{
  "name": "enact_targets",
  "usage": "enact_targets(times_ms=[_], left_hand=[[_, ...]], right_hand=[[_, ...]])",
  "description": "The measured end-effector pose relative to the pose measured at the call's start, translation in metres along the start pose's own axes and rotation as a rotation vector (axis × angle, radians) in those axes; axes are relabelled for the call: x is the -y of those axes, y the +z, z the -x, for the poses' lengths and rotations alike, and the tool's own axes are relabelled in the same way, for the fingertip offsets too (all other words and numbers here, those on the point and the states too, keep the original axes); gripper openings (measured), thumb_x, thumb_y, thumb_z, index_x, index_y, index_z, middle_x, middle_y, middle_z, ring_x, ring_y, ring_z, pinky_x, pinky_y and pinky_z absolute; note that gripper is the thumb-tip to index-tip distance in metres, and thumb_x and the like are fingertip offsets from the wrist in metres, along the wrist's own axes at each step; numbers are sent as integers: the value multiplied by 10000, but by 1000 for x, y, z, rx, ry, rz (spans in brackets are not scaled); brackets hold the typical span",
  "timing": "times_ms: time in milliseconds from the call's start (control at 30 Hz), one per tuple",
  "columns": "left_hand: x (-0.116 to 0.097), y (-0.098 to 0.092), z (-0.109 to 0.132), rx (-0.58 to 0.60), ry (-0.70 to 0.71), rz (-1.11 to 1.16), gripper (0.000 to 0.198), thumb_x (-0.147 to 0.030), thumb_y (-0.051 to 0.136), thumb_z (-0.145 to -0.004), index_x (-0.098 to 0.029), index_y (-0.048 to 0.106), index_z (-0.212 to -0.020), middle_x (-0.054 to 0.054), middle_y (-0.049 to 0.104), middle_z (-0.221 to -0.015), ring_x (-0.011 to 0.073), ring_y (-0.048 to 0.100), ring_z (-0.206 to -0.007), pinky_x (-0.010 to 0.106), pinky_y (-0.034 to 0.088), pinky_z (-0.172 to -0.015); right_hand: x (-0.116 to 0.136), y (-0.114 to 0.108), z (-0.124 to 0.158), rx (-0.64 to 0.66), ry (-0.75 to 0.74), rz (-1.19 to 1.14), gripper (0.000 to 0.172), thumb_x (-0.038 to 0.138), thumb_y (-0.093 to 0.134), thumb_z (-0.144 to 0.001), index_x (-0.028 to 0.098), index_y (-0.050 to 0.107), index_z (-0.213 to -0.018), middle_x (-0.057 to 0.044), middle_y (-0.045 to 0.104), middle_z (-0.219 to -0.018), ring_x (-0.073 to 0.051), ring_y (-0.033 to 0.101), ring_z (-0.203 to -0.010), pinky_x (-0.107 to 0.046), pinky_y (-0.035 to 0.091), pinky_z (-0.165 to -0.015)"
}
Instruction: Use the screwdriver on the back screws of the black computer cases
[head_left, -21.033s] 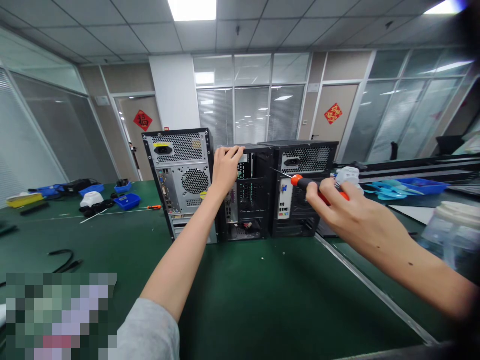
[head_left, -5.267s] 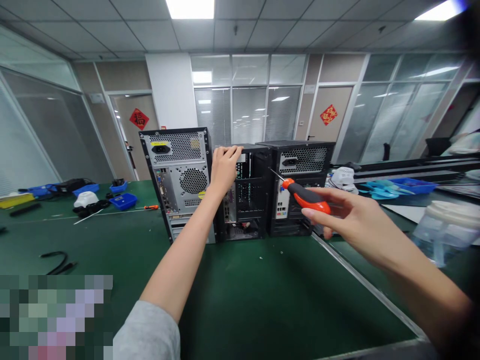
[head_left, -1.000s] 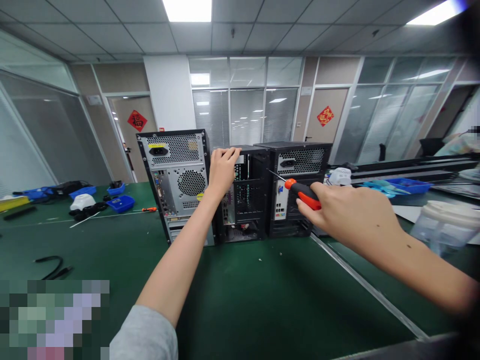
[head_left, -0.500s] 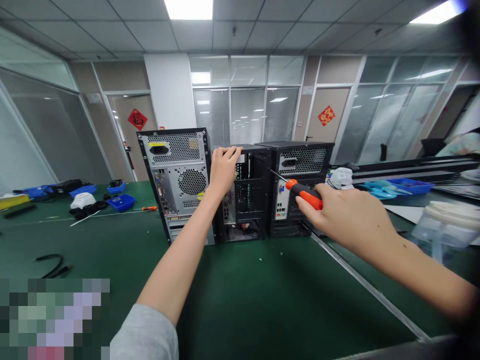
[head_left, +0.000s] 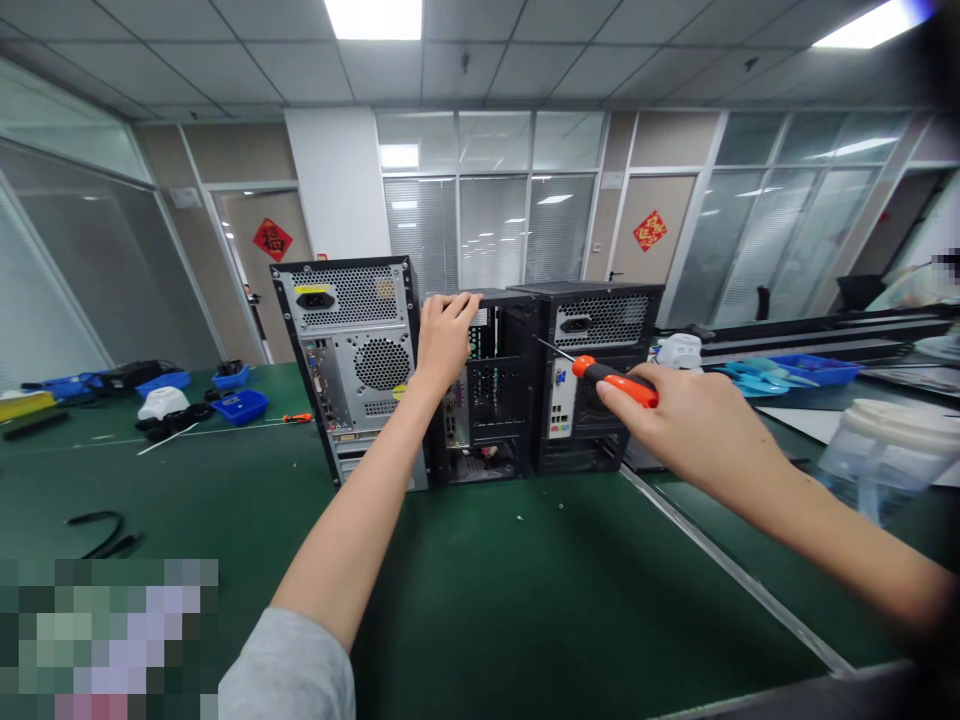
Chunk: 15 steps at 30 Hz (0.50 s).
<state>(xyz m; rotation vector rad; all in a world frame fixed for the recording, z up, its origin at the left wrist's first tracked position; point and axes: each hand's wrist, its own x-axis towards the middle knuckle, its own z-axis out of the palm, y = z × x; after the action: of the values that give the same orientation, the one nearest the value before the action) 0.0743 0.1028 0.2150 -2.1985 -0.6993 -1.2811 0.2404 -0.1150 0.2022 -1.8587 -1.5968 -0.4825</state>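
Three computer cases stand side by side with their backs towards me. My left hand [head_left: 444, 340] rests on the top rear edge of the middle computer case [head_left: 496, 400], its fingers stretched out over the rim. An orange and black screwdriver [head_left: 616, 382] is gripped in my right hand [head_left: 686, 415]. The shaft points left, its tip at the edge between the middle case and the right computer case [head_left: 564, 420]; whether it touches a screw cannot be made out. To the left stands the taller computer case [head_left: 367, 350] with a round fan grille.
On the green table [head_left: 480, 600] a black cable [head_left: 105, 530] and another orange screwdriver [head_left: 298, 418] lie at left. Blue trays [head_left: 240, 406] sit behind them. On the right are a clear plastic jar [head_left: 881, 460], a blue tray [head_left: 817, 369] with light-blue gloves [head_left: 750, 378], and a white object [head_left: 680, 350].
My right hand has shifted slightly along the screwdriver's handle, which has turned a little in the grip. My left hand stays on the middle case. The view has moved slightly.
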Motion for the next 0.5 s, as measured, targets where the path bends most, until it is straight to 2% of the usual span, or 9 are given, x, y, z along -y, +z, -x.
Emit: enact_targets(times_ms=[100, 200, 367, 500], left_hand=[[0, 0, 0, 8, 3, -13, 488, -27, 379, -867, -215, 516, -1296, 38, 579, -1268, 232, 466, -1058, 415, 356, -972], [0, 1, -1, 13, 7, -16, 482, -32, 374, -874, -214, 515, -1297, 43, 578, -1269, 233, 466, -1064, 418, 355, -972], [1, 1, -1, 12, 6, -1, 488, -30, 374, -870, -212, 513, -1301, 41, 578, -1272, 238, 465, -1064, 435, 356, -974], [1, 1, -1, 12, 0, 10, 497, -30, 371, -868, -221, 509, -1306, 49, 577, -1272, 241, 463, -1071, 446, 357, -971]], right_hand=[[1, -2, 0, 47, 110, 54, 316, 478, 381, -812, 246, 377, -598, -23, 435, -548, -154, 340, -505, -309, 228, -547], [2, -1, 0, 109, 153, 21, 314, 491, 377, -817, 242, 416, -630, -35, 498, -572, -179, 426, -548, -315, 290, -568], [0, -1, -1, 173, 182, -47, 325, 501, 384, -817, 237, 429, -634, -30, 525, -581, -179, 466, -556, -313, 312, -564], [-1, -3, -5, 220, 210, -139, 352, 493, 406, -816, 231, 406, -581, -6, 491, -539, -147, 437, -507, -297, 297, -528]])
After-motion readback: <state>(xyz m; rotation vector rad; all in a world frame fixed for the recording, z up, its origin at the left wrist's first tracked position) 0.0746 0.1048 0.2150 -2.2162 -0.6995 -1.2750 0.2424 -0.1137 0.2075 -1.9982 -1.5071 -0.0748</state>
